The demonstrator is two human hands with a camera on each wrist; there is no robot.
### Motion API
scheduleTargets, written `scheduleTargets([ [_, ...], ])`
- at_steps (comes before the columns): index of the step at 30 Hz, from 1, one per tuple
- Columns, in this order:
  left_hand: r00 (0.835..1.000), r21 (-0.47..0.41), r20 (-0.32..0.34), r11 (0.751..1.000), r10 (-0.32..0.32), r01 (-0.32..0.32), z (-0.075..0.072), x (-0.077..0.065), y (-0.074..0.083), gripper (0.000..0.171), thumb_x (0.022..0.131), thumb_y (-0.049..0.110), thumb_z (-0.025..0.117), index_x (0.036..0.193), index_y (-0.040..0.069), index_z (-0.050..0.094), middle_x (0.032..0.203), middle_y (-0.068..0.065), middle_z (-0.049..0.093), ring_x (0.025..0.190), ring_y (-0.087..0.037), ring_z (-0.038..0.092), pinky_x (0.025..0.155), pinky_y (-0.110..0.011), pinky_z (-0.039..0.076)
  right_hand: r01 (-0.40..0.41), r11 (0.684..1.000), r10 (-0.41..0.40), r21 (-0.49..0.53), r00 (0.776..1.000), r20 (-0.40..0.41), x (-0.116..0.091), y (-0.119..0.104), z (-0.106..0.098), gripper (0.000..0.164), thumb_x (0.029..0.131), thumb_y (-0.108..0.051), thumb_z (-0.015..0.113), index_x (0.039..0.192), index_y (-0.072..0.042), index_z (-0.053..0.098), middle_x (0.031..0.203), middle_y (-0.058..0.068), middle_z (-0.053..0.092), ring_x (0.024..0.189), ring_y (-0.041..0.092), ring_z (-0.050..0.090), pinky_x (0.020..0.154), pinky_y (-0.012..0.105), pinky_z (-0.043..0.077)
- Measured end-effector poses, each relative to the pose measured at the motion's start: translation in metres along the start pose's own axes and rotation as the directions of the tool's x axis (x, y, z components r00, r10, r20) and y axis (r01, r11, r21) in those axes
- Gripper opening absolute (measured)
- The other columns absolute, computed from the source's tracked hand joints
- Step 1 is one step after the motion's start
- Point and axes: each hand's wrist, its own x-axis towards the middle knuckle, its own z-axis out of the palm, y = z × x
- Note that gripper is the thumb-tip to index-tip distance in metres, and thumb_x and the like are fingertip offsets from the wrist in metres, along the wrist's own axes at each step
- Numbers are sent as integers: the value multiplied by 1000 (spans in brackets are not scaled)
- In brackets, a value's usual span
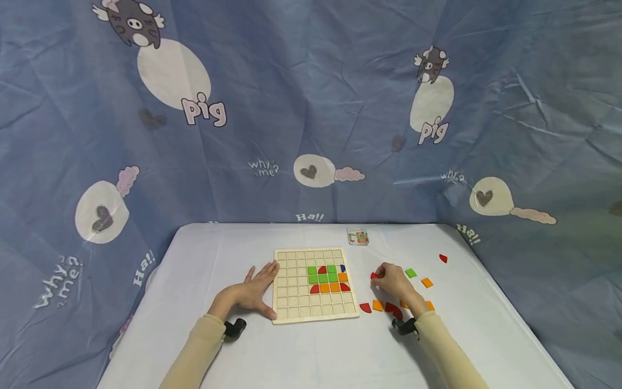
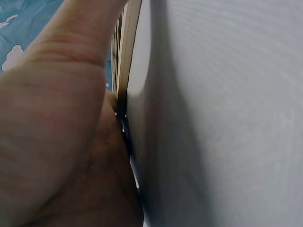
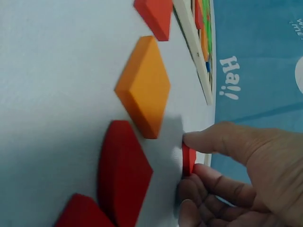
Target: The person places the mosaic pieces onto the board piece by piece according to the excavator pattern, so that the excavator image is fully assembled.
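Nearest, below the grid board (image 1: 293,300), two forearms in cream sleeves (image 1: 191,346) slanted inward toward it, each with a black wrist camera (image 1: 235,328). The left hand (image 1: 250,294) lay at the board's left edge, thumb stretched to the near left corner and fingers extended farther along that side; it steadied the edge without clasping anything.

Right of the board, along its near end, lay a red quarter piece (image 1: 365,307), an orange square (image 1: 377,305), two darker red pieces (image 1: 394,310) and more orange ones, partly covered by the right wrist.

The right hand (image 1: 394,282) hung just beyond these, right of the board, its thumb and forefinger pinching a small red piece (image 3: 189,158), the other fingers curled underneath. Whether that piece touched the table I could not tell.

On the board's right half sat green, orange, red and blue pieces in three rows. Farther right of it were another orange square (image 1: 427,282), a green square (image 1: 411,273) and a red wedge (image 1: 443,258). Beyond its far right corner lay a picture card (image 1: 358,236); behind it hung a blue printed curtain (image 1: 272,135).
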Motion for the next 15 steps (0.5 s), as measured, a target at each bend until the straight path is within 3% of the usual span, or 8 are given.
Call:
scheduleTargets([
  [8, 1000, 3, -2, 1000, -1, 1, -1, 0, 1, 140, 58, 62, 83, 154, 1, 1, 163, -16, -4, 151, -32, -5, 118, -59, -10, 63, 998, -62, 31, 998, -32, -2, -10, 9, 20, 77, -15, 74, 88, -5, 61, 78, 4, 59, 68, 16, 52, 59, 23, 45],
  [15, 1000, 6, -3, 1000, 3, -3, -1, 0, 0, 140, 58, 62, 83, 154, 1, 1, 163, -15, -4, 151, -32, -5, 118, -59, -11, 234, 971, -231, 45, 972, -51, -19, -47, 28, 20, 77, -17, 78, 89, -8, 64, 80, 0, 59, 71, 12, 52, 59, 22, 46],
])
